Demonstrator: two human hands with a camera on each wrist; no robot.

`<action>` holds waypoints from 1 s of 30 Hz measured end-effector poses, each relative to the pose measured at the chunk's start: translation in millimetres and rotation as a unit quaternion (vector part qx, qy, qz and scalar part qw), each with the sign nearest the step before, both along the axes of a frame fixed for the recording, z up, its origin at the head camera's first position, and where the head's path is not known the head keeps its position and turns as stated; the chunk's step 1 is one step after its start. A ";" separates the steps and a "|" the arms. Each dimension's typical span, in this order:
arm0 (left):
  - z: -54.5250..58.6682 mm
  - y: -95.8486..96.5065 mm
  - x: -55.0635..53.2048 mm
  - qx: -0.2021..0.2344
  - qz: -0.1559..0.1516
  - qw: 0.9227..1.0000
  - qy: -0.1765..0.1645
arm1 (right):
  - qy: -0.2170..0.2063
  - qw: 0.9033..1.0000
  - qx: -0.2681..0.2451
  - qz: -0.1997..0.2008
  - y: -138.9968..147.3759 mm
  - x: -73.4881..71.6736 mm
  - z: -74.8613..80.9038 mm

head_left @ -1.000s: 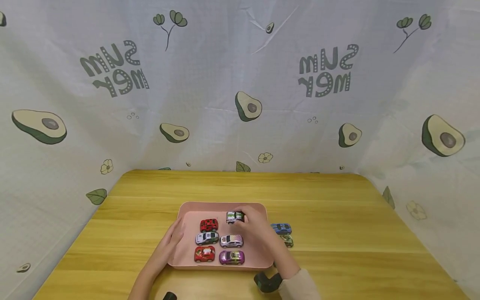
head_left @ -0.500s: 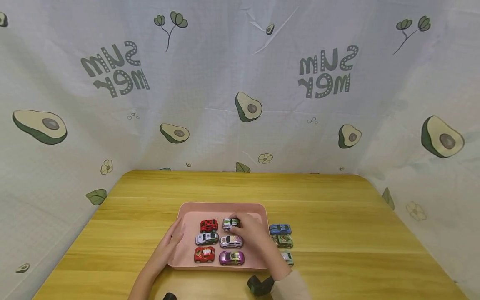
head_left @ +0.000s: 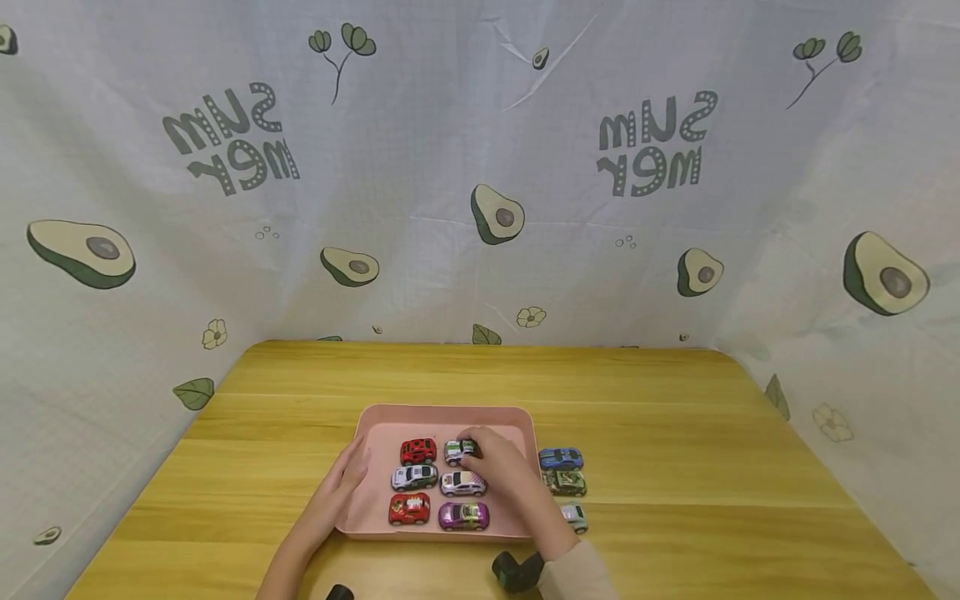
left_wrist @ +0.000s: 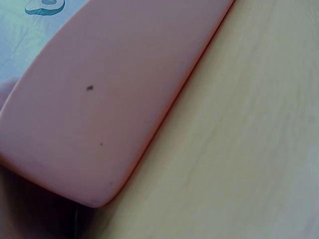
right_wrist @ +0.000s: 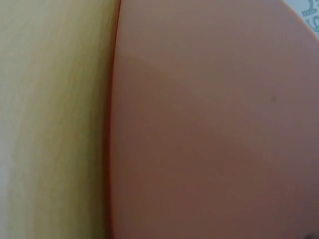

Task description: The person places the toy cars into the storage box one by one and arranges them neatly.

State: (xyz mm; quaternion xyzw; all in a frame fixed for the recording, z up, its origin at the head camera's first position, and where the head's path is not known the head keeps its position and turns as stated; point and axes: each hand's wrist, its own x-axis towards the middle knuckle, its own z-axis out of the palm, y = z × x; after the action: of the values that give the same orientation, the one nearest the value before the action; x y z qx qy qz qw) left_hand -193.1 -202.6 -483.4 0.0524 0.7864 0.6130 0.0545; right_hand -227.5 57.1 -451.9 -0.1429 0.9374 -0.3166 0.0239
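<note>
A shallow pink tray [head_left: 510, 525] holds several small toy cars in two columns. My right hand [head_left: 498, 462] reaches over its right side and pinches a white-and-green toy car [head_left: 457, 452] at the top of the right column, fingertips covering its right end. Below it sit a white-and-pink car [head_left: 462, 483] and a purple car [head_left: 463, 516]. The left column has a red car with black spots [head_left: 417, 452], a white car [head_left: 414, 477] and a red car [head_left: 408, 509]. My left hand [head_left: 341, 487] rests along the tray's left rim, fingers extended.
Just right of the tray, on the wooden table [head_left: 675, 467], stand a blue car [head_left: 561, 458], a green patterned car [head_left: 567, 483] and a pale car [head_left: 575, 517] partly behind the right forearm. A printed cloth [head_left: 420, 125] hangs behind. Both wrist views show mostly the tray's outer wall [left_wrist: 114, 99].
My right hand has brought the white-and-green car down and slightly left, into line with the red spotted car. The forearm's shift uncovers more of the cars at right. The left hand stays put.
</note>
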 end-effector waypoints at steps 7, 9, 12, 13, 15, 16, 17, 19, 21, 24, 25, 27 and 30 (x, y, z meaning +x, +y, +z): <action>-0.9 0.4 0.5 0.005 -0.004 1.000 0.001 | -0.004 1.000 -0.001 -0.001 2.4 0.6 -2.7; -0.9 0.6 0.4 0.005 -0.003 1.000 -0.001 | 0.000 1.000 -0.006 -0.003 3.9 1.7 -2.5; -1.0 0.3 0.5 0.005 -0.001 1.000 -0.005 | 0.009 1.000 -0.010 -0.005 6.6 3.8 -2.2; -1.0 0.2 0.6 0.005 -0.001 1.000 -0.005 | 0.015 1.000 -0.010 -0.005 7.5 4.6 -2.1; -1.3 -0.2 0.6 0.004 0.000 1.000 -0.005 | 0.020 1.000 -0.013 -0.008 9.1 6.2 -1.4; -1.4 -0.4 0.6 0.003 0.000 1.000 -0.004 | 0.025 1.000 -0.015 -0.008 9.8 6.9 -1.1; -1.6 -0.7 0.5 0.003 0.000 1.000 -0.004 | 0.031 0.999 -0.016 -0.010 10.5 7.7 -0.7; -1.8 -0.9 0.4 0.003 0.000 1.000 -0.003 | 0.040 0.999 -0.018 -0.015 11.5 9.6 0.3; -1.5 -0.9 0.5 0.004 -0.001 1.000 -0.002 | 0.047 0.998 -0.017 -0.022 12.3 12.3 2.0; 0.1 -0.2 0.9 0.003 -0.002 1.000 -0.001 | 0.055 0.998 -0.015 -0.036 13.0 17.1 4.7; 0.1 -0.2 0.9 0.004 -0.001 1.000 -0.001 | 0.057 0.997 -0.016 -0.042 13.4 18.9 5.7; 0.2 -0.2 0.8 0.004 -0.001 1.000 -0.003 | 0.060 0.997 -0.019 -0.052 14.6 21.9 6.7; -0.2 -0.6 0.2 0.006 -0.001 1.000 -0.004 | 0.061 0.996 -0.025 -0.060 16.9 26.0 9.6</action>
State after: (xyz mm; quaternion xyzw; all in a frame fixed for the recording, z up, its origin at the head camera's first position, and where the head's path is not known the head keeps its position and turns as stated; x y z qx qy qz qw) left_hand -192.9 -203.2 -483.6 0.0514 0.7823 0.6181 0.0578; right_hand -201.5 74.0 -442.3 -0.1063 0.9359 -0.3311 -0.0556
